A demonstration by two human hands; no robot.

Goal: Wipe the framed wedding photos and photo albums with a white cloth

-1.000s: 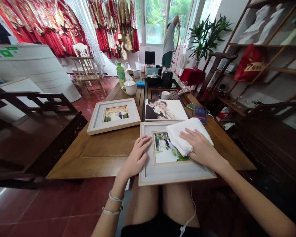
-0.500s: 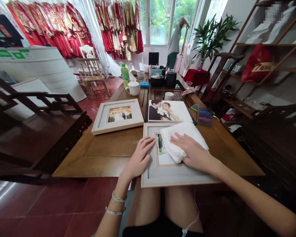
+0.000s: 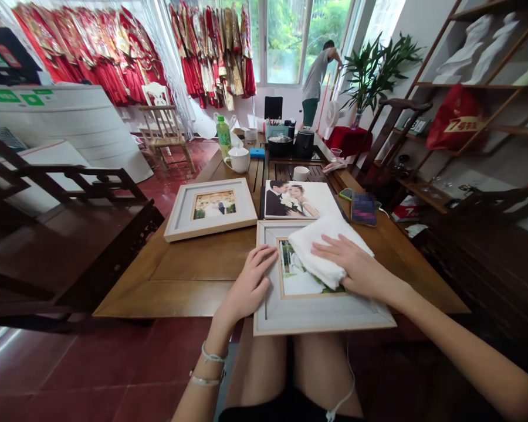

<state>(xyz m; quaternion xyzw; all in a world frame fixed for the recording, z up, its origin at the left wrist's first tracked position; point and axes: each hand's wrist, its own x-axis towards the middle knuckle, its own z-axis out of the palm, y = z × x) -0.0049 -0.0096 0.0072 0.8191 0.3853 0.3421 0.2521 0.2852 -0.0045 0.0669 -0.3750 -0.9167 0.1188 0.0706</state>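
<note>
A pale photo frame (image 3: 290,310) with a wedding picture lies at the near edge of the wooden table (image 3: 202,264), partly over my knees. My left hand (image 3: 250,281) rests flat on the frame's left border, fingers spread. My right hand (image 3: 356,266) presses flat on a folded white cloth (image 3: 321,243) that covers the right part of the picture glass.
A second framed photo (image 3: 211,208) lies further left, an unframed wedding print (image 3: 297,199) and a phone (image 3: 364,208) behind. A cup (image 3: 239,159), green bottle (image 3: 223,133) and tea things stand at the far end. Dark chairs flank the table. A person (image 3: 317,79) stands by the window.
My right hand slid the cloth left across the picture, then back to the right, uncovering more of the photo. My left hand stayed on the frame's left border.
</note>
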